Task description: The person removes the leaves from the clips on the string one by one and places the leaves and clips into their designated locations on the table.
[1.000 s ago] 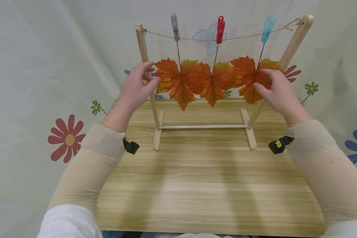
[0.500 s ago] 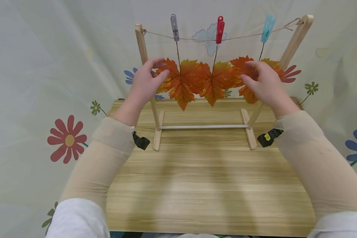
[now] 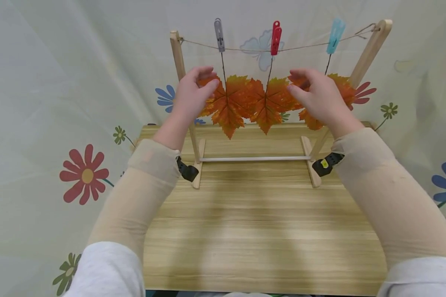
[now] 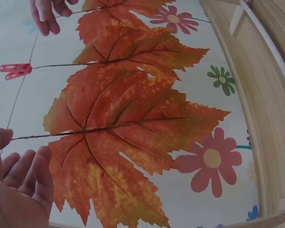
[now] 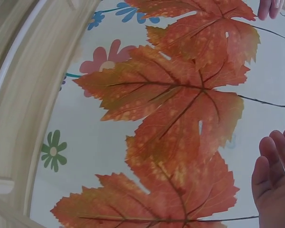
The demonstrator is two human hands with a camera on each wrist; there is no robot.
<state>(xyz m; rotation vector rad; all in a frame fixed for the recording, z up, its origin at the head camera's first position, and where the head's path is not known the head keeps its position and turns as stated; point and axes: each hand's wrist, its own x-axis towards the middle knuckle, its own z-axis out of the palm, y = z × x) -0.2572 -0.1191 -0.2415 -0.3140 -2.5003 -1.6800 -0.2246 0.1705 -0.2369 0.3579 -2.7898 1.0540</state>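
- My left hand [image 3: 195, 93] is loosely spread, thumb apart from the bent fingers, pinching nothing; if a fingertip catches the left leaf [image 3: 229, 109] just beyond it, I could drag that leaf crooked.
- My right hand [image 3: 317, 95] is as loose, nothing gripped; it covers part of the right leaf [image 3: 343, 87] behind it, so I could brush that one unseen. I can't tell whether any fingertip touches a leaf.
- Between my hands hangs the middle leaf [image 3: 266, 110], its edges overlapping both neighbours, so one tug might shift all three.
- Above and beyond my left hand is the grey peg [image 3: 219, 36]; above the gap, the red peg [image 3: 276, 38]; above my right, the blue peg [image 3: 335, 36]. Pull down too hard and a thin stem could slip free.
- The string [image 3: 245, 50] above both hands sags slightly; a bump could swing or slide the pegs.
- The rack [image 3: 177, 57] has posts beyond my hands and feet on the surface [image 3: 260, 231] below; a forearm knock could tip it.
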